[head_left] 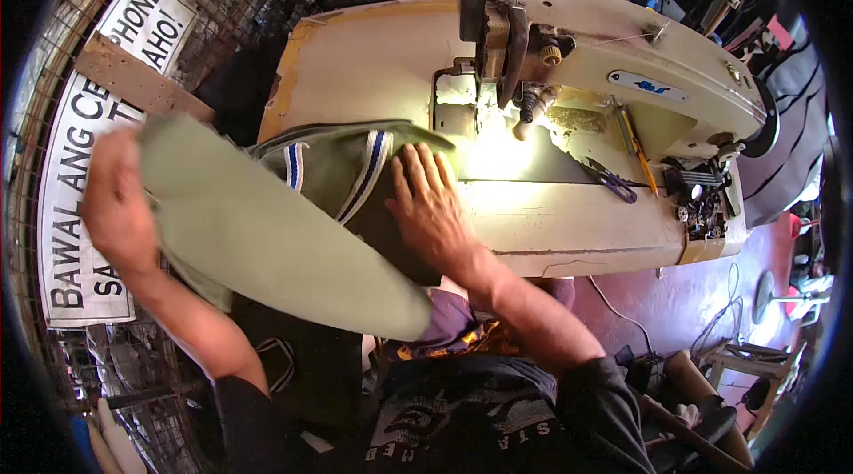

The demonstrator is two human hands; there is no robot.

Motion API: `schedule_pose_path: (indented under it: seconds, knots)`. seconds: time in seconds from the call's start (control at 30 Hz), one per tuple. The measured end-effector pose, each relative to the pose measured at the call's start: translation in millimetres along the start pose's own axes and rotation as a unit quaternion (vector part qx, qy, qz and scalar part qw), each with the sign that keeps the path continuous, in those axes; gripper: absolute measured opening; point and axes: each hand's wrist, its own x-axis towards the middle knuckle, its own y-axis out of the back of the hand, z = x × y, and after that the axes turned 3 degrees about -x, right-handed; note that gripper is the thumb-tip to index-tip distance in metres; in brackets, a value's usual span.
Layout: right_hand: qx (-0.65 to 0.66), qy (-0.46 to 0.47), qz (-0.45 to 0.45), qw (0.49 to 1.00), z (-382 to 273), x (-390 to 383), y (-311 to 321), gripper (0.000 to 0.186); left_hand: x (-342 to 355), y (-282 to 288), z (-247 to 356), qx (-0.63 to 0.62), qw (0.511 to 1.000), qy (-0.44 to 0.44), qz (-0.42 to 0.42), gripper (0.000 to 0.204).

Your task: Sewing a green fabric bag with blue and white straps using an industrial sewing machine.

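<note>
The right hand (pixel 435 216) lies palm down just left of the sewing machine (pixel 613 39), fingers stretched out and slightly apart on the olive cloth (pixel 267 230). The left hand (pixel 120 199), well to the machine's left, has its fingers curled on the cloth's raised edge; blur and the fold obscure the fingertips. The cloth looks matt, a smooth pale panel arched over darker folds. Woven white tape (pixel 367 174) with a blue stripe shows in two stretches; the panel hides where they lead. Glare washes out the area at the machine's needle. Under its arm lie scissors (pixel 613 183) with dark loops and a slim yellow tool (pixel 635 145), perhaps a pencil. The table (pixel 373 39) beneath the machine is cream and scuffed, its edge taped. The machine carries an elongated badge (pixel 649 84) with blue lettering. Far to its left, white signs (pixel 75 234) bear bold black capitals, partly covered by a brown board (pixel 138 76).
</note>
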Motion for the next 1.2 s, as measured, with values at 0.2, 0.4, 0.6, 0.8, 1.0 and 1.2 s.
schedule_pose_path:
  seconds: [0.2, 0.4, 0.6, 0.8, 1.0, 1.2]
  knots:
    - [0.005, -0.074, -0.029, 0.997, -11.2, -34.8, 38.8, 0.058, 31.6, -102.5, 79.7, -0.447, 0.808, -0.195, -0.331, 0.011]
    - [0.134, -0.049, -0.039, 0.989, 21.4, -27.8, 45.3, 0.056, -33.9, -194.1, 146.0, -0.418, 0.778, -0.058, -0.465, 0.016]
    - [0.022, -0.041, -0.007, 0.999, 17.3, -34.7, 44.2, 0.059, -53.2, -240.4, 132.7, -0.377, 0.855, -0.153, -0.322, 0.012]
    - [0.024, -0.074, -0.074, 0.994, 21.2, -43.7, 50.8, 0.053, -63.1, -252.0, 135.9, -0.392, 0.859, -0.142, -0.297, 0.009]
    - [0.080, -0.081, 0.071, 0.991, 25.2, -53.3, 55.5, 0.030, -59.4, -243.7, 145.5, -0.361, 0.879, -0.138, -0.278, 0.009]
    - [0.134, -0.148, 0.034, 0.979, 24.0, -50.6, 65.1, 0.042, -60.2, -245.4, 149.1, -0.345, 0.883, -0.130, -0.290, 0.009]
